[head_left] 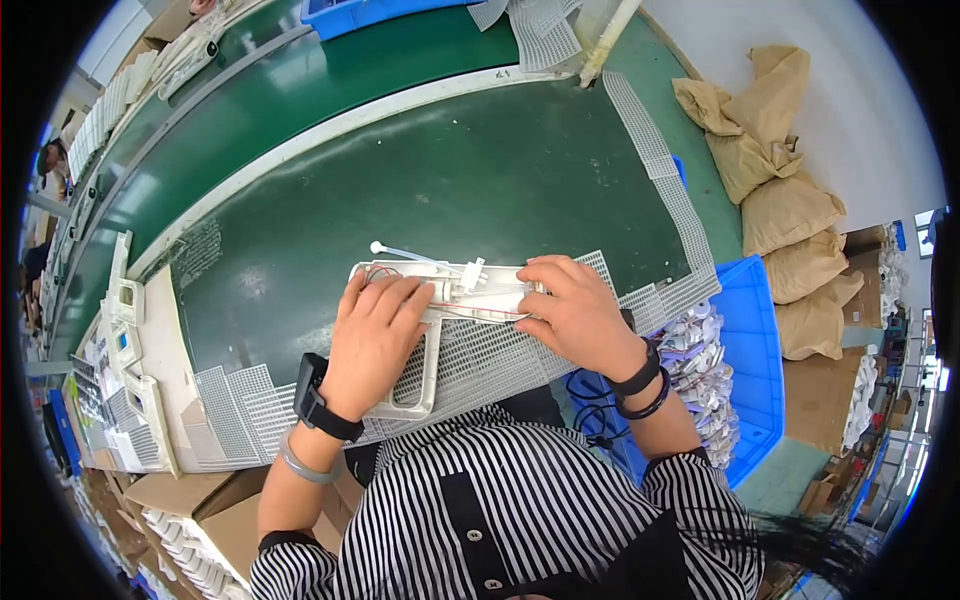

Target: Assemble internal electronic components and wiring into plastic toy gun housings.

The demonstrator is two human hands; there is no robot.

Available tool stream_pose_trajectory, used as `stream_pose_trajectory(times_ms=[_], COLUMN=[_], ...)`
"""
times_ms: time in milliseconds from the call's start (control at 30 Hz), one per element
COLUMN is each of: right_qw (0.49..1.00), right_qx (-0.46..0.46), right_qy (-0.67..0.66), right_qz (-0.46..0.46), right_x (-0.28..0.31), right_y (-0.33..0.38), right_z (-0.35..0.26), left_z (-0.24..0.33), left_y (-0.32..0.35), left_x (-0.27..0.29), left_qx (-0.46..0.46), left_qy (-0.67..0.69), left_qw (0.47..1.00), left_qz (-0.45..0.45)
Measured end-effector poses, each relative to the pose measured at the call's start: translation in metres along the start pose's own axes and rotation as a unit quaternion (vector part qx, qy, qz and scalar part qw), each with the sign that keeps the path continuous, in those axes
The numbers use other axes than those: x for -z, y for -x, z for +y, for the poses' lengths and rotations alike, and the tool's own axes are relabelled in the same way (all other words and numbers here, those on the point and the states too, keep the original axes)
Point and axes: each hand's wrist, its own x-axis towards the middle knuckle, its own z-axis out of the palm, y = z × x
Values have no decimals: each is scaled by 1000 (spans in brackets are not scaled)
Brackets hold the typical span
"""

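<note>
Near me, my left hand point(372, 335) lies flat and my right hand point(575, 312) pinches a white plastic frame point(440, 300) on mesh sheets point(490, 360). It looks light, stiff, thin-wired: best gripped by its handle. Beyond, the green table point(450, 170).

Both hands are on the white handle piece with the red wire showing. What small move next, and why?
Probably press the red wire down into the white plastic handle piece with the right hand, since the wire lies across its top between the hands, while the left hand pins the piece to the white grid.

White plastic housing point(440, 300), flat on grid
</note>
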Motion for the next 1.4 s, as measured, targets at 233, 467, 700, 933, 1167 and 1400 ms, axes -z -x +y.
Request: stream_pose_trajectory(times_ms=[233, 467, 700, 933, 1167, 1400], right_qw=[995, 993, 997, 994, 994, 992], right_qx=[-53, -36, 23, -8, -19, -34], right_qy=[-54, -5, -58, -105, -101, -114], right_qz=[71, 113, 50, 23, 43, 50], right_x=[-18, -32, -23, -26, -25, -33], right_y=[-2, -2, 1, 6, 7, 9], right_z=[-1, -2, 0, 3, -1, 0], left_z=[-15, -10, -5, -3, -6, -33], left_y=[25, 26, 23, 8, -62, -102], left_x=[-15, -9, -7, 18, 18, -1], left_qx=[-10, -11, -8, 8, -86, -71], left_qy=[-32, -38, -46, 10, 92, 265], left_qw=[999, 999, 998, 996, 991, 924], left_qz=[34, -7, -37, -92, -37, -266])
